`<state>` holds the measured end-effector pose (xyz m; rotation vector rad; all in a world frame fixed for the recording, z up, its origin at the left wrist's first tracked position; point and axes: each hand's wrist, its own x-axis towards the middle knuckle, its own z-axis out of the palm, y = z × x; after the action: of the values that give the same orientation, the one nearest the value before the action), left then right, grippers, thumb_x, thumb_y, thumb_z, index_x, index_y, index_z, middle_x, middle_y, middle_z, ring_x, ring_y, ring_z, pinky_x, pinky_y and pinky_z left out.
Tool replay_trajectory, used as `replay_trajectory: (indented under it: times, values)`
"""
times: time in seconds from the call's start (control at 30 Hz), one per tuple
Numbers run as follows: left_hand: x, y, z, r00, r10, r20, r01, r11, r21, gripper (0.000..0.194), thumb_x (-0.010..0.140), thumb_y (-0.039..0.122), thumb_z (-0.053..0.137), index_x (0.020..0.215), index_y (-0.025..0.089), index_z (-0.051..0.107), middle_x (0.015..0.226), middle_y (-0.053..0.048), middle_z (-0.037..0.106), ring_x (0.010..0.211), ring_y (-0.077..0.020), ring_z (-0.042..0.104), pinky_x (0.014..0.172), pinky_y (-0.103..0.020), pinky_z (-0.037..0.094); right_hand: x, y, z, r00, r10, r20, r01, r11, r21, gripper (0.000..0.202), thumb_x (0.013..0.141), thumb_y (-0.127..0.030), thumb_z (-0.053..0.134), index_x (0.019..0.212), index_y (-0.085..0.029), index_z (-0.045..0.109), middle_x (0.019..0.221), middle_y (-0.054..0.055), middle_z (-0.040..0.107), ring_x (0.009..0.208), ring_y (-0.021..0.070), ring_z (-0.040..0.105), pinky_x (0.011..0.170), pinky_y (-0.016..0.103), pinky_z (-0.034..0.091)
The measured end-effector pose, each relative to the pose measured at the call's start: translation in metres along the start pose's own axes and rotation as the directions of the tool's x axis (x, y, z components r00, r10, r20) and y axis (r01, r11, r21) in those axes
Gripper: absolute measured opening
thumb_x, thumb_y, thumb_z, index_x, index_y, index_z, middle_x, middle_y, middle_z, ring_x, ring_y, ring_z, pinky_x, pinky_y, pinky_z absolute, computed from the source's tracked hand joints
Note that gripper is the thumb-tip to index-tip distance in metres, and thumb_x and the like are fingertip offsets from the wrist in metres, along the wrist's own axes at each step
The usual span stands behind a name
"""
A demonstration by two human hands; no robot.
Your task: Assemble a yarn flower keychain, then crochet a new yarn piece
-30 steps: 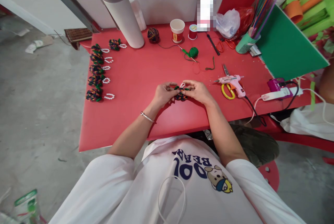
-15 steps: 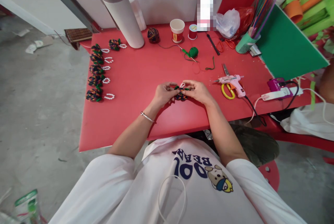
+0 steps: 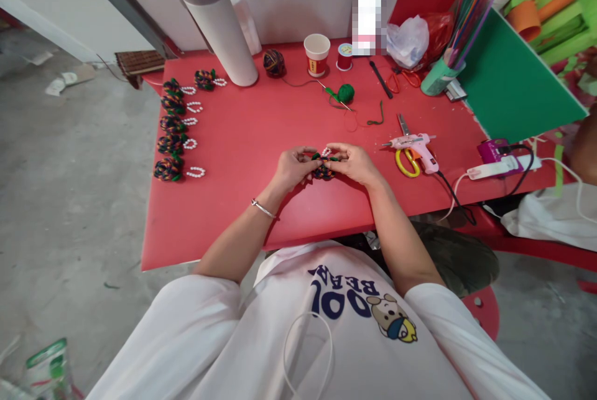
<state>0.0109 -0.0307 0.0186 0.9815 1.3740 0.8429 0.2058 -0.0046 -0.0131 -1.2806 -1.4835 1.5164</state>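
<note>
Between my two hands is a multicoloured yarn flower (image 3: pixel 323 170) with green bits at its top and a small loop of white beads (image 3: pixel 326 152) behind it. My left hand (image 3: pixel 297 168) grips its left side, thumb on the front. On the other side my right hand (image 3: pixel 351 162) pinches it in the same way, fingers curled behind. Both hands are low over the red table (image 3: pixel 233 201), near its front edge. Parts of the flower are hidden by the fingers. Several similar yarn flowers (image 3: pixel 168 168) with bead loops stand in a column at the table's left.
Right of my hands lie a pink glue gun (image 3: pixel 415 146) and yellow-handled scissors (image 3: pixel 407 163). Farther back are a green yarn ball (image 3: pixel 346 93), a dark yarn ball (image 3: pixel 273 63), a paper cup (image 3: pixel 316 55) and a thread spool (image 3: pixel 344 56). A white cylinder (image 3: pixel 221 33) stands at the back left.
</note>
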Motion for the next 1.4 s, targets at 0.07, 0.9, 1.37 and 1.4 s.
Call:
replay_trajectory:
  times: [0.07, 0.9, 1.37, 1.4]
  values:
    - [0.0, 0.0, 0.0, 1.0, 0.001, -0.002, -0.001, 1.0, -0.003, 0.037, 0.083, 0.016, 0.085, 0.115, 0.008, 0.068, 0.044, 0.007, 0.057, 0.03, -0.0087, 0.047, 0.035, -0.018, 0.033, 0.0, 0.0, 0.0, 1.0, 0.001, -0.001, -0.001, 1.0, -0.003, 0.057, 0.073, -0.03, 0.087, 0.127, -0.019, 0.072, 0.099, 0.006, 0.079, 0.087, 0.0192, 0.074, 0.076, 0.031, 0.062]
    - [0.0, -0.001, 0.002, 1.0, -0.009, -0.028, 0.01, 1.0, 0.014, 0.023, 0.089, 0.012, 0.077, 0.111, 0.008, 0.07, 0.043, 0.006, 0.057, 0.031, -0.0113, 0.052, 0.034, -0.018, 0.034, -0.044, -0.002, 0.009, 0.86, -0.313, -0.403, 0.174, 0.922, -0.345, 0.024, 0.09, -0.041, 0.068, 0.098, -0.022, 0.081, 0.093, 0.006, 0.082, 0.081, 0.0191, 0.073, 0.079, 0.033, 0.059]
    - [0.003, -0.008, 0.002, 0.999, 0.031, -0.01, -0.031, 1.0, 0.0, 0.025, 0.086, 0.013, 0.08, 0.108, 0.011, 0.068, 0.048, 0.007, 0.059, 0.033, -0.0096, 0.054, 0.036, -0.018, 0.039, -0.058, -0.011, 0.039, 0.91, -0.349, -0.225, 0.046, 0.624, -0.78, 0.024, 0.096, -0.029, 0.061, 0.097, -0.021, 0.083, 0.095, 0.011, 0.084, 0.082, 0.0249, 0.077, 0.076, 0.034, 0.054]
    - [0.002, -0.007, 0.002, 1.0, 0.028, -0.01, -0.028, 1.0, -0.003, 0.024, 0.087, 0.012, 0.079, 0.108, 0.011, 0.068, 0.048, 0.007, 0.059, 0.033, -0.0095, 0.054, 0.036, -0.018, 0.039, -0.059, -0.012, 0.039, 0.91, -0.348, -0.224, 0.05, 0.63, -0.775, 0.024, 0.095, -0.027, 0.06, 0.096, -0.021, 0.083, 0.094, 0.011, 0.084, 0.081, 0.0243, 0.077, 0.076, 0.034, 0.054]
